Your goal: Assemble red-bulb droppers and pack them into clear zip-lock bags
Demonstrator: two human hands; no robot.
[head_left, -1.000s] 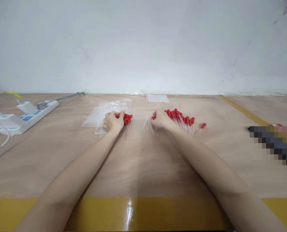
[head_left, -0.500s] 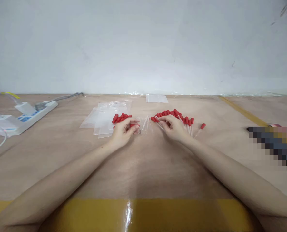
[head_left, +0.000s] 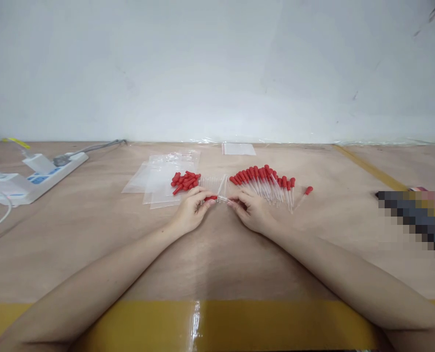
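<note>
Red bulb [head_left: 210,198], lying level just above the middle of the table [head_left: 217,259], is pinched between the thumb and fingers of the left hand [head_left: 190,210], its open end turned toward the right. The right hand [head_left: 254,210] is closed on a thin clear tube [head_left: 223,198] that points left at that bulb; the two meet or nearly meet between the fingertips, and I cannot tell whether the tube's end is inside. The hands are near each other but not touching. Just beyond the left fingers is a heap of loose red bulbs [head_left: 185,181], next to the overlapping clear plastic bags [head_left: 155,181] on its left. A row of bare clear tubes [head_left: 210,181] lies behind the gap between the hands. Beyond the right hand, red-topped droppers [head_left: 256,173] lie in a fanned group, bulbs toward the wall [head_left: 217,73], with a single dropper [head_left: 309,190] apart at its right. A small white packet [head_left: 238,149] lies near the wall. Far left is a white power strip [head_left: 58,176] with plugs and cables; at far right, a dark object [head_left: 415,220] is pixelated beyond recognition
</note>
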